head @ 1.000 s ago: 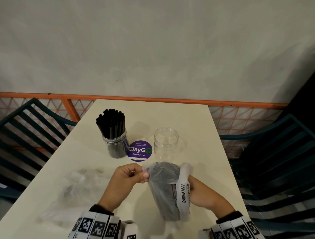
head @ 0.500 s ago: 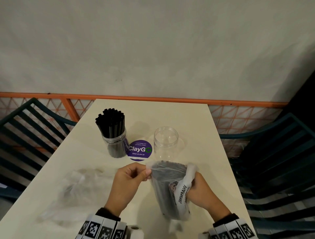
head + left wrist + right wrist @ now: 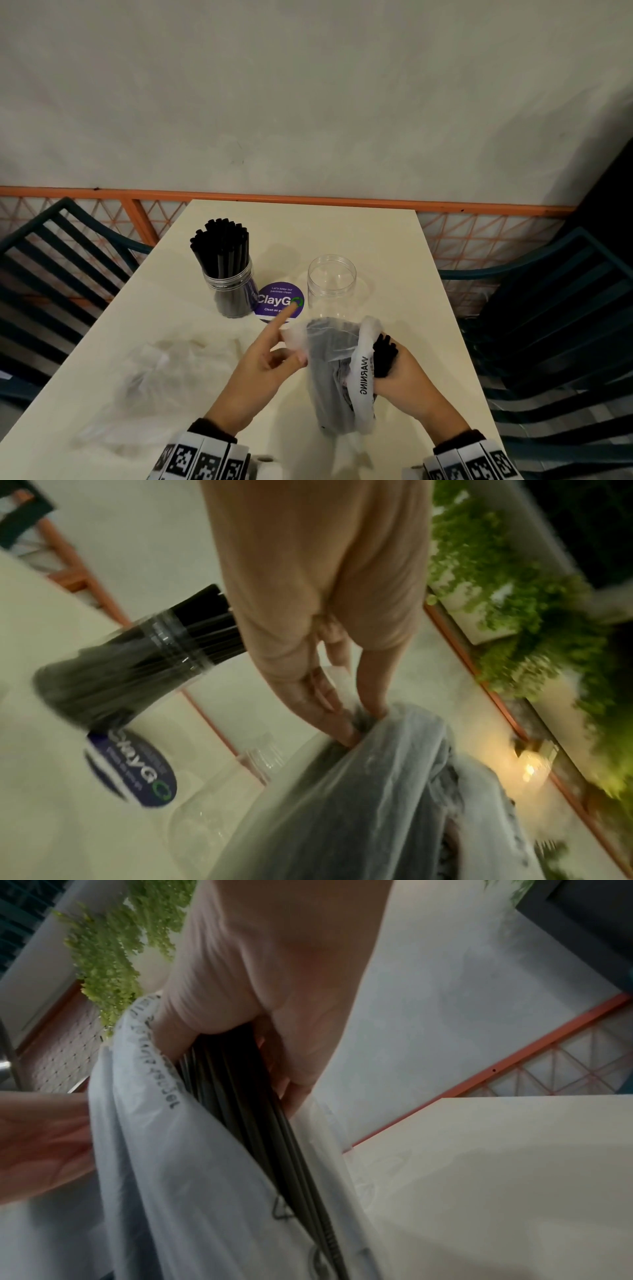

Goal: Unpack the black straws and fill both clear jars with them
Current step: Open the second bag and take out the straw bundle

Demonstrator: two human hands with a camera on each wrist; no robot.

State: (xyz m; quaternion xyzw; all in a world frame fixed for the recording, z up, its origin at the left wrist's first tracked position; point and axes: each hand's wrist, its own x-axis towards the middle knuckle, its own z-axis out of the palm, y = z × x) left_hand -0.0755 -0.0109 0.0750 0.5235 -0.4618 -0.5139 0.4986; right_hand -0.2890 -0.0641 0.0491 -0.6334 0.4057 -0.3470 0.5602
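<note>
filled jar (image 3: pixel 230 274) beside empty jar (image 3: pixel 331 281), gap between

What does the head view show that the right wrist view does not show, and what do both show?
Only the head view: the clear jar full of black straws, the empty clear jar, the round purple sticker, the left hand pinching the bag rim.

Only the right wrist view: green hanging plants.

Both: the right hand gripping a bundle of black straws in the translucent plastic bag.

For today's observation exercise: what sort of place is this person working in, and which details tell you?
Probably a shared pantry or café seating area: a round sticker on the table asks people to keep pantries clean, slatted chairs flank it, and a jar holds straws.
</note>
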